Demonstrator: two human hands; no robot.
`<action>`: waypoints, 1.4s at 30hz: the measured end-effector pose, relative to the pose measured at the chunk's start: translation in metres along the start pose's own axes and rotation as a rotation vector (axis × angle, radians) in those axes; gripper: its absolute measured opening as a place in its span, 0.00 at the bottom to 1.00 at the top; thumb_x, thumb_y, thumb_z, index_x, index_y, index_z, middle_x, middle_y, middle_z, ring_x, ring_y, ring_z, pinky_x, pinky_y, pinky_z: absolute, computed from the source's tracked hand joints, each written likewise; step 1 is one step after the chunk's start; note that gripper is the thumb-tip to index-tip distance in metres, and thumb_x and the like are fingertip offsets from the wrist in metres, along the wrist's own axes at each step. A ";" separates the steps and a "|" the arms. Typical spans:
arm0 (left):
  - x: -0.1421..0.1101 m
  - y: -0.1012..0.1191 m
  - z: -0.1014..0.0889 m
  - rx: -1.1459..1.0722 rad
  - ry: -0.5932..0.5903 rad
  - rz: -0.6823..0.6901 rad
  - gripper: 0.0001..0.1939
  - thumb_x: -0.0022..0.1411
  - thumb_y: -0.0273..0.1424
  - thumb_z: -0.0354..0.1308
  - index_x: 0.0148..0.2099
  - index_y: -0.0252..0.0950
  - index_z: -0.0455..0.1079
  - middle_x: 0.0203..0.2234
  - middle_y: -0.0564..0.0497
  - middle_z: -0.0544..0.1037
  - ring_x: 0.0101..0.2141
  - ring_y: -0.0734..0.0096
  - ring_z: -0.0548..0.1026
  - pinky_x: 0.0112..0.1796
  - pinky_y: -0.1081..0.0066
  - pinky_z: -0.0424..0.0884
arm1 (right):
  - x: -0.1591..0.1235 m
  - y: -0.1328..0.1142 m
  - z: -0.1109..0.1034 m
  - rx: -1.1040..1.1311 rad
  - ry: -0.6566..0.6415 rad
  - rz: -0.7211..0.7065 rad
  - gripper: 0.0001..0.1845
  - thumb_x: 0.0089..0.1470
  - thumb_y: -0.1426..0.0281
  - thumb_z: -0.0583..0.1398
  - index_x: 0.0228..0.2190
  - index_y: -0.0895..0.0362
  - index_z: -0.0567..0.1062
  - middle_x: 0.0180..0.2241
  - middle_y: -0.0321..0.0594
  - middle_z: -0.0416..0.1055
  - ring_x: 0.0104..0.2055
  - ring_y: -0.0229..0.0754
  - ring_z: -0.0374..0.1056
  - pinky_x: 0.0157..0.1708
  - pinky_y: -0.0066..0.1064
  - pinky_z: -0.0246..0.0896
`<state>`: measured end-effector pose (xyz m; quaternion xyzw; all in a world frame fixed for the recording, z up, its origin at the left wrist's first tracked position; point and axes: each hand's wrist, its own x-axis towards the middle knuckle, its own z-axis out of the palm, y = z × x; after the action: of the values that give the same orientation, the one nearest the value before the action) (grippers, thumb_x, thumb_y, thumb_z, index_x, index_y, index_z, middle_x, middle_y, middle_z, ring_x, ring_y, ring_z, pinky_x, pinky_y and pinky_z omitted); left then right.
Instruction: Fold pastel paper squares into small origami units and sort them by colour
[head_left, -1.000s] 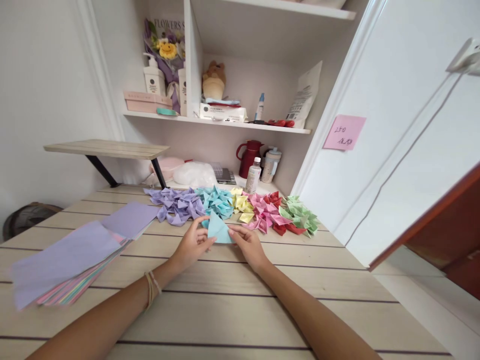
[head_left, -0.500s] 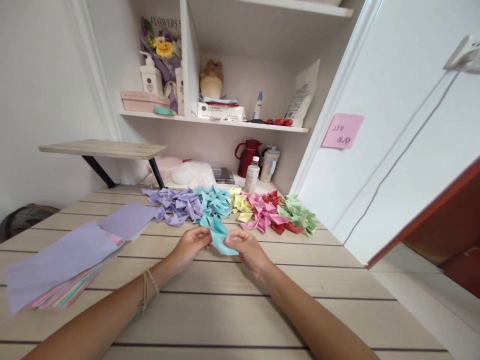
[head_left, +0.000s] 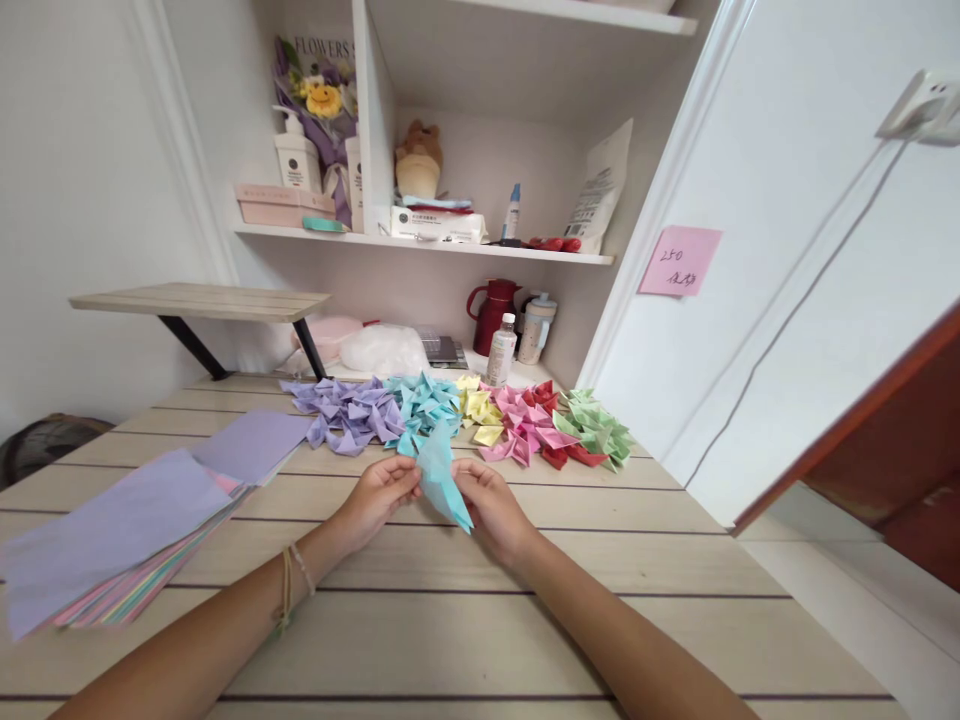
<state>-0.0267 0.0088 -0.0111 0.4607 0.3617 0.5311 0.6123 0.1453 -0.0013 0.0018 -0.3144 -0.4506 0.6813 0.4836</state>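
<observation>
- Because it is wide and flat, the pale wooden surface with dark lines (head_left: 562,625) can hold all the paper, and there seems to be room for both arms.
- On the left lie the big purple paper sheets (head_left: 112,515), with pink, yellow and green edges peeking out under them. They are off to the side, maybe so they don't get in the way but are easy to reach.
- At the back sit heaps of small folded paper shapes: purple (head_left: 356,415), blue (head_left: 427,400), yellow (head_left: 487,410), pink (head_left: 517,425) and green (head_left: 600,430). Red ones (head_left: 581,455) lie by the pink. They look mostly sorted by colour, maybe so they are easy to tell apart.
- The left hand (head_left: 379,500) pinches one side of the blue paper, and the right hand (head_left: 491,505) pinches the other. Holding both sides likely stops it flopping.
- The light blue, thin, folded paper (head_left: 439,475) is between the hands, in front of the blue heap. Its pointy end tips toward the person.
</observation>
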 end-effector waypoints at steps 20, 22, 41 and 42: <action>-0.005 0.008 0.004 0.074 -0.108 -0.180 0.18 0.52 0.42 0.59 0.40 0.33 0.70 0.26 0.47 0.78 0.24 0.69 0.76 0.25 0.72 0.71 | -0.004 -0.011 -0.011 -0.745 -0.100 -0.584 0.26 0.36 0.83 0.59 0.38 0.50 0.77 0.42 0.42 0.73 0.44 0.49 0.68 0.44 0.41 0.61; -0.005 0.008 0.003 0.111 -0.102 -0.168 0.18 0.50 0.40 0.61 0.40 0.33 0.71 0.28 0.46 0.78 0.26 0.68 0.76 0.26 0.73 0.71 | -0.003 -0.010 -0.011 -0.745 -0.089 -0.577 0.24 0.37 0.82 0.59 0.37 0.50 0.78 0.41 0.42 0.73 0.44 0.48 0.68 0.43 0.40 0.61; 0.000 0.002 -0.002 0.161 -0.145 -0.049 0.20 0.50 0.42 0.61 0.42 0.37 0.62 0.22 0.55 0.73 0.19 0.78 0.69 0.21 0.78 0.63 | 0.007 -0.011 -0.020 -0.502 -0.009 -0.213 0.14 0.37 0.60 0.66 0.23 0.58 0.78 0.18 0.33 0.68 0.19 0.33 0.58 0.19 0.25 0.50; -0.001 0.003 -0.001 0.142 -0.158 -0.041 0.21 0.50 0.41 0.61 0.43 0.37 0.62 0.24 0.54 0.74 0.21 0.76 0.71 0.24 0.76 0.66 | 0.009 -0.012 -0.022 -0.526 0.054 -0.254 0.14 0.38 0.59 0.66 0.23 0.58 0.78 0.18 0.34 0.68 0.20 0.33 0.58 0.19 0.25 0.49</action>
<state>-0.0288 0.0076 -0.0081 0.5358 0.3585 0.4534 0.6155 0.1654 0.0151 0.0040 -0.3880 -0.6345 0.4664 0.4789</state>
